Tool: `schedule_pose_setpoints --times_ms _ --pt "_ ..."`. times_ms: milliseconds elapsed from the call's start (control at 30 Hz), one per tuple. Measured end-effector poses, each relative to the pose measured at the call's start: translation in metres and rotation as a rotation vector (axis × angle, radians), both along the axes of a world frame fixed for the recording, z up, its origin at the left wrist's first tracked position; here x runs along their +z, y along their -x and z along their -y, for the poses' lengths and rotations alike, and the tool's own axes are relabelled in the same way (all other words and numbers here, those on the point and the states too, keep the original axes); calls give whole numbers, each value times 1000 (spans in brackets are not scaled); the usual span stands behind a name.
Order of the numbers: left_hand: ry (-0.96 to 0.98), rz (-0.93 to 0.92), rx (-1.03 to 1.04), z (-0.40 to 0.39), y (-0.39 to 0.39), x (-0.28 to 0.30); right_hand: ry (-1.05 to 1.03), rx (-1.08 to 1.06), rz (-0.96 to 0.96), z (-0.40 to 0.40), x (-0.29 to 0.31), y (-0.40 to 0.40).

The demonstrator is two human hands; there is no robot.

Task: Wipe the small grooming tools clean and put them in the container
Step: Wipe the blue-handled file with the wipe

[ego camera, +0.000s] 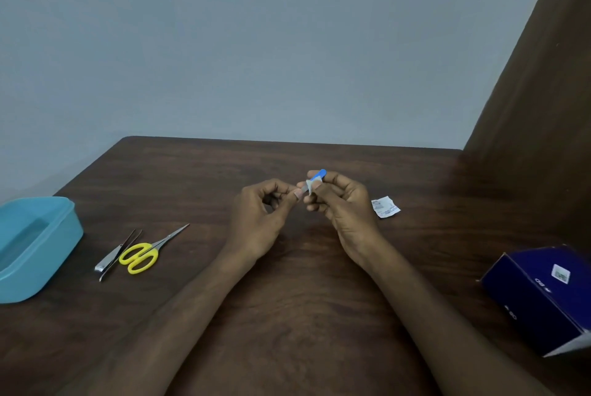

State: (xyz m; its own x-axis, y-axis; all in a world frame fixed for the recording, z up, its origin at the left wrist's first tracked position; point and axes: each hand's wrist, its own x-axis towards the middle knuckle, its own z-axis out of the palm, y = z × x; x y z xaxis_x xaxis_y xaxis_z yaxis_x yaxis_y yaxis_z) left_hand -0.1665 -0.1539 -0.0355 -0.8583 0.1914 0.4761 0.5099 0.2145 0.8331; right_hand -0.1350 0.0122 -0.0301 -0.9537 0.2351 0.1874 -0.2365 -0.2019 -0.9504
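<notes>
Above the middle of the dark wooden table (287, 315), the right hand (339, 200) pinches a small white wipe (309, 186) around a blue-handled tool (319, 175). The left hand (259, 213) has its fingers curled, thumb tip touching the wipe; whether it grips anything I cannot tell. Left side: teal container (35, 248), open; nail clipper (110, 259), tweezers (121, 251) and yellow-handled scissors (144, 255) just beside it. Right side: torn sachet (385, 207), dark blue box (543, 296).
</notes>
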Motion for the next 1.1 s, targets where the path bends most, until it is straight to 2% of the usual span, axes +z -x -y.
schedule_pose_setpoints --times_ms 200,367,733,800,967,1100 --pt "56 -48 -43 -2 -4 2 105 -59 31 -3 7 0" --pt "20 -8 -40 -1 -1 0 39 -48 34 -1 2 1" --pt "32 3 14 -3 -3 3 38 -62 5 0 2 0" --pt "75 -50 92 -2 -6 4 33 -60 -3 0 3 -1" --pt "411 -404 341 -4 -24 7 124 -62 55 -1 9 -2" --pt "432 -450 421 -2 -27 10 95 -20 34 4 9 -5"
